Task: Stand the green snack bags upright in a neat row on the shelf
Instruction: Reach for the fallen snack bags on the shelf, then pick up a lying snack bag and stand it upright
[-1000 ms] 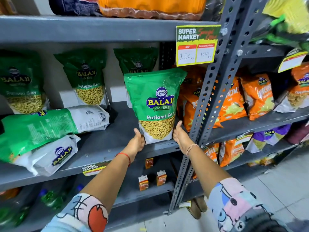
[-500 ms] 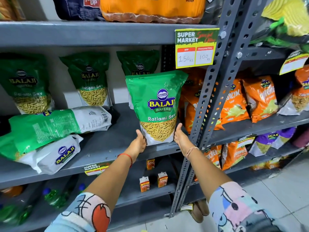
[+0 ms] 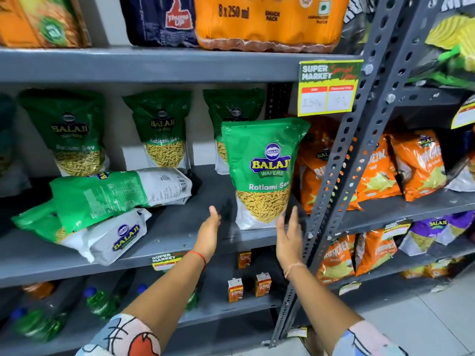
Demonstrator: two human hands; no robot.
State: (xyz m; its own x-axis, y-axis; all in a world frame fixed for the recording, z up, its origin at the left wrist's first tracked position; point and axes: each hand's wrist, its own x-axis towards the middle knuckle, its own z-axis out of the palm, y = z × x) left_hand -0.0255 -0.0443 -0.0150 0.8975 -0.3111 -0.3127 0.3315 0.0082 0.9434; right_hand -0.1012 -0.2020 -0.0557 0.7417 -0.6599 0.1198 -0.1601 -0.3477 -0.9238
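The green snack bags [image 3: 160, 132] are on the grey shelf [image 3: 180, 227], and I judge your task about half done. Four stand upright: three along the back edge, and one front bag [image 3: 264, 170] near the front edge at the right end, beside the post [image 3: 341, 160]. Maybe a fifth stands at the far left, but it is too dim to tell. Two lying bags [image 3: 120, 191] are stacked flat toward the left end and are not yet stood up. The front bag is also forward of the row. Your left hand [image 3: 209, 232] and right hand [image 3: 289, 240] are just beside its bottom. The fingers [image 3: 294, 214] are straight, loosely spread and hold nothing.
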